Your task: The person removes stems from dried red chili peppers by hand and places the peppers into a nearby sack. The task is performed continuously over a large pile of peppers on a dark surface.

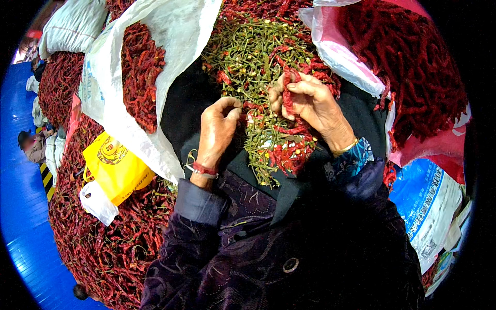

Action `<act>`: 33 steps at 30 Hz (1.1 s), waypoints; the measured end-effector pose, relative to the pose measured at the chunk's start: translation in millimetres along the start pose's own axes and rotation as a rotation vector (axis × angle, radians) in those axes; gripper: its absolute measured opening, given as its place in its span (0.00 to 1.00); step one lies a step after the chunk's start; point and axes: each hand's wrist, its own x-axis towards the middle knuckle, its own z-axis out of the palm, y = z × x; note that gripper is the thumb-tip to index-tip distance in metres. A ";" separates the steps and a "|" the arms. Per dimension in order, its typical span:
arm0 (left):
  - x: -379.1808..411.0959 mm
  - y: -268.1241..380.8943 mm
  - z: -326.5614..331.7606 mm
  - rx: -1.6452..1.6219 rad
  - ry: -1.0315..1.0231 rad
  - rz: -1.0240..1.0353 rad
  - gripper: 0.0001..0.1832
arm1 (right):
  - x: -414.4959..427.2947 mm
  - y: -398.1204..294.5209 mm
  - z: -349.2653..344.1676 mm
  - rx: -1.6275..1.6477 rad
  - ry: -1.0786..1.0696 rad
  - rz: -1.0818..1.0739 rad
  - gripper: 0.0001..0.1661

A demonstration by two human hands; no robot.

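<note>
My right hand (314, 100) grips a few dried red chili peppers (288, 91) between thumb and curled fingers, above a heap of green chili stems (248, 58) mixed with red bits. At the heap's left edge is my left hand (221, 124), its thumb and forefinger brought together; a red piece lies close by the fingertips, and whether they pinch it is unclear. The stems spill down between my legs onto dark cloth. An open white woven sack (104, 89) with red chilies inside stands to the left, and a pink-lined sack (337, 50) of darker chilies (403, 69) to the right.
A yellow bag (118, 166) and a small white plastic bag (99, 203) rest on a large chili pile (112, 240) at left. A blue and white printed sack (422, 205) lies at right. Beyond the pile, a person (35, 145) is near a blue floor (23, 232).
</note>
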 end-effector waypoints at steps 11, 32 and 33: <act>9.2 -0.1 4.3 0.249 0.136 0.317 0.06 | -1.5 -8.4 -8.2 0.110 -0.007 -0.040 0.14; 12.2 39.9 -76.8 -1.707 0.015 0.070 0.15 | -1.7 -10.5 -15.6 0.112 0.002 0.001 0.12; 17.2 32.6 -75.2 -1.610 0.033 0.068 0.16 | 0.6 -9.5 -12.4 0.128 -0.019 0.006 0.12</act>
